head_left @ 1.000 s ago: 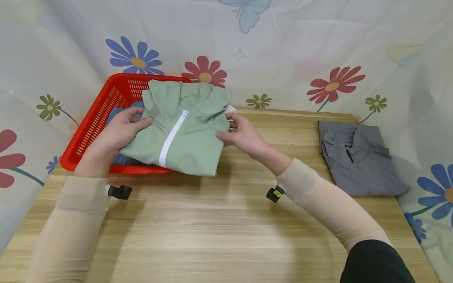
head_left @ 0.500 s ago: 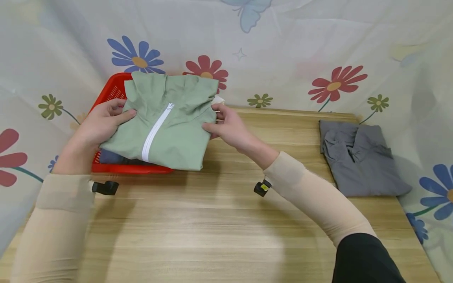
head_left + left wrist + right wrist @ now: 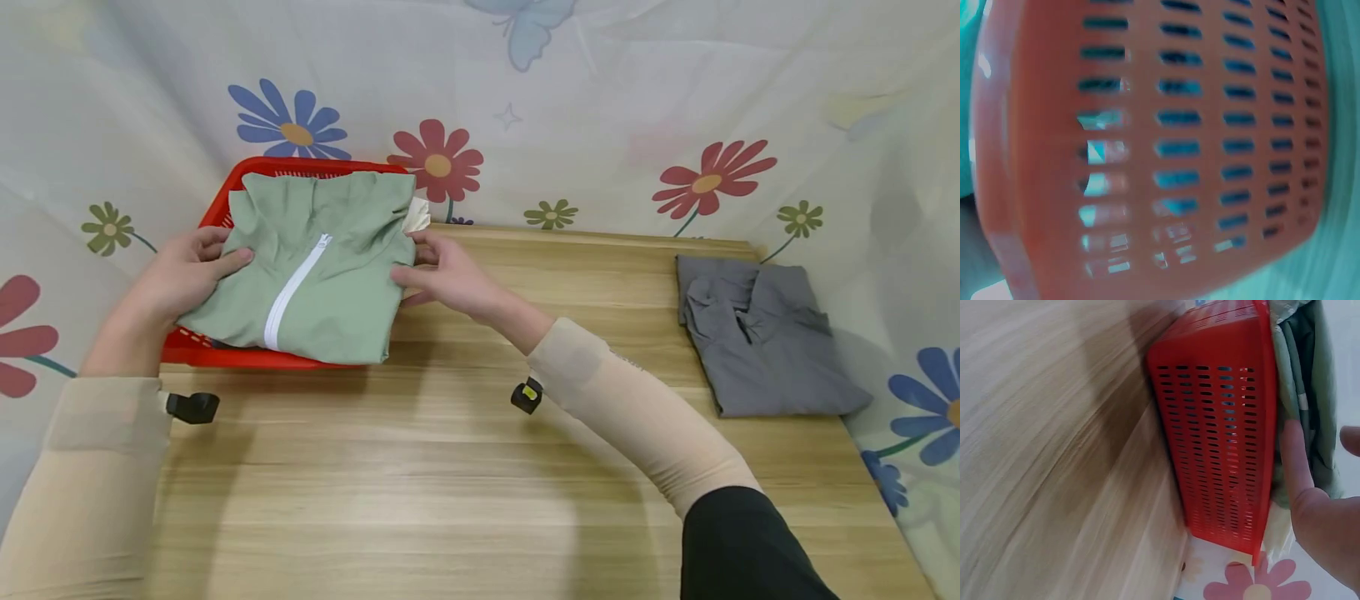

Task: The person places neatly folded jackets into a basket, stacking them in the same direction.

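Observation:
A folded light green jacket [image 3: 337, 296] with a white zipper lies over the mouth of the red basket [image 3: 225, 357], covering most of it. My left hand [image 3: 183, 271] grips the jacket's left edge, thumb on top. At the opposite edge my right hand [image 3: 450, 275] holds it with the thumb above and other fingers lower down. Seen from the right wrist, one finger presses along the layered side of the jacket [image 3: 1325, 394], just beyond the basket rim. Blurred basket wall [image 3: 1141, 269] fills the left wrist view. Whatever lies inside the basket is mostly hidden.
A folded grey shirt [image 3: 772, 350] lies at the right side of the wooden table [image 3: 390, 500]. A white tag [image 3: 417, 215] sticks out by the jacket's upper right corner. Behind the table hangs a flower-printed cloth [image 3: 600, 108].
Both hands have carried the green jacket left, from partly beyond the basket's right side to over its mouth. The blue cloth seen in the basket earlier is now covered. The grey shirt stays put.

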`<state>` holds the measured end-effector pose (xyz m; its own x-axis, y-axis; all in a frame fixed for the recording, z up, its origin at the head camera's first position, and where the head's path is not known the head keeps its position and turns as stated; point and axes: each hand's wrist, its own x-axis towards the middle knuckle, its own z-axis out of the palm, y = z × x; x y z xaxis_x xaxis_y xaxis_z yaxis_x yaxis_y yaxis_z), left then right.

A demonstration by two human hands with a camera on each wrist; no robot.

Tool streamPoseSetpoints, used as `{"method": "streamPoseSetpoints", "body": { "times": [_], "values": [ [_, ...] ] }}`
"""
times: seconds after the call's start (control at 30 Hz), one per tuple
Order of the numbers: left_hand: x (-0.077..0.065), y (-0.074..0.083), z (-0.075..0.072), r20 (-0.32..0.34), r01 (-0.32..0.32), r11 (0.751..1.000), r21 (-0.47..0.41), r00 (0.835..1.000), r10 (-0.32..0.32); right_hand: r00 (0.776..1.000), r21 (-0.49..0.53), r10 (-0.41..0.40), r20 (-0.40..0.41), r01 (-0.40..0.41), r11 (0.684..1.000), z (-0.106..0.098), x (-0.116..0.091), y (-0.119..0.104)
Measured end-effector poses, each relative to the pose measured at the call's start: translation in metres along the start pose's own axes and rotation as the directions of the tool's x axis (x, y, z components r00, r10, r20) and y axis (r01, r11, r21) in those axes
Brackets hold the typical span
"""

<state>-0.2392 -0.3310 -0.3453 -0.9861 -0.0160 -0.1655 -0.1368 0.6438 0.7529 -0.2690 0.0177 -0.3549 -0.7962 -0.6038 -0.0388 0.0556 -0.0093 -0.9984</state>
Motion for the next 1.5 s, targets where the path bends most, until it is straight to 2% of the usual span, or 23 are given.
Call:
{"method": "streamPoseSetpoints", "body": {
  "times": [0.17,0.27,0.4,0.6,0.7,0.77,0.83,0.9,0.97,1.13,1.23,1.33,1.4,1.5],
  "values": [
    [0.005,-0.017,-0.004,-0.016,-0.01,0.994,0.112,1.0,0.012,0.999,-0.025,0.033,0.031,-0.032,0.999,-0.006,-0.006,0.004],
    [0.006,-0.023,-0.006,-0.019,-0.019,0.984,0.175,1.0,0.023,0.997,-0.058,0.059,0.041,-0.056,0.997,-0.011,-0.01,0.006],
    [0.006,-0.024,-0.006,-0.023,-0.018,0.978,0.208,0.999,0.023,0.994,-0.092,0.086,0.06,-0.08,0.993,-0.016,-0.013,0.01],
    [0.008,-0.023,-0.002,-0.12,-0.002,0.971,0.238,0.992,0.031,0.988,-0.14,0.125,0.094,-0.111,0.984,-0.021,-0.018,0.017],
    [0.01,-0.022,0.0,-0.143,0.006,0.951,0.308,0.989,0.04,0.986,-0.158,0.135,0.097,-0.119,0.98,-0.026,-0.02,0.02],
    [0.01,-0.02,0.001,-0.122,0.03,0.935,0.354,0.992,0.014,0.985,-0.17,0.148,0.094,-0.131,0.977,-0.029,-0.022,0.023],
    [0.009,-0.017,0.003,-0.075,0.035,0.921,0.389,0.997,-0.006,0.983,-0.176,0.157,0.092,-0.139,0.974,-0.033,-0.025,0.025],
    [0.009,-0.014,0.006,-0.04,0.039,0.913,0.406,0.999,-0.025,0.982,-0.182,0.168,0.089,-0.149,0.972,-0.038,-0.028,0.027],
    [0.008,-0.011,0.01,-0.04,0.046,0.908,0.417,0.999,-0.032,0.981,-0.199,0.175,0.087,-0.155,0.968,-0.042,-0.032,0.029],
    [0.007,-0.002,0.02,-0.165,0.04,0.892,0.451,0.985,0.039,0.979,-0.241,0.193,0.069,-0.171,0.955,-0.055,-0.041,0.035],
    [0.006,0.002,0.023,-0.191,0.001,0.885,0.465,0.976,0.1,0.975,-0.25,0.213,0.059,-0.193,0.949,-0.061,-0.047,0.039],
    [0.004,0.005,0.026,-0.175,-0.044,0.879,0.474,0.974,0.143,0.972,-0.255,0.228,0.051,-0.208,0.944,-0.067,-0.052,0.043],
    [0.003,0.004,0.028,-0.148,-0.061,0.88,0.472,0.978,0.148,0.972,-0.258,0.229,0.046,-0.21,0.943,-0.07,-0.055,0.045],
    [0.004,0.002,0.029,-0.043,-0.09,0.88,0.466,0.991,0.124,0.973,-0.265,0.229,0.033,-0.213,0.941,-0.075,-0.058,0.049]
  ]
}}
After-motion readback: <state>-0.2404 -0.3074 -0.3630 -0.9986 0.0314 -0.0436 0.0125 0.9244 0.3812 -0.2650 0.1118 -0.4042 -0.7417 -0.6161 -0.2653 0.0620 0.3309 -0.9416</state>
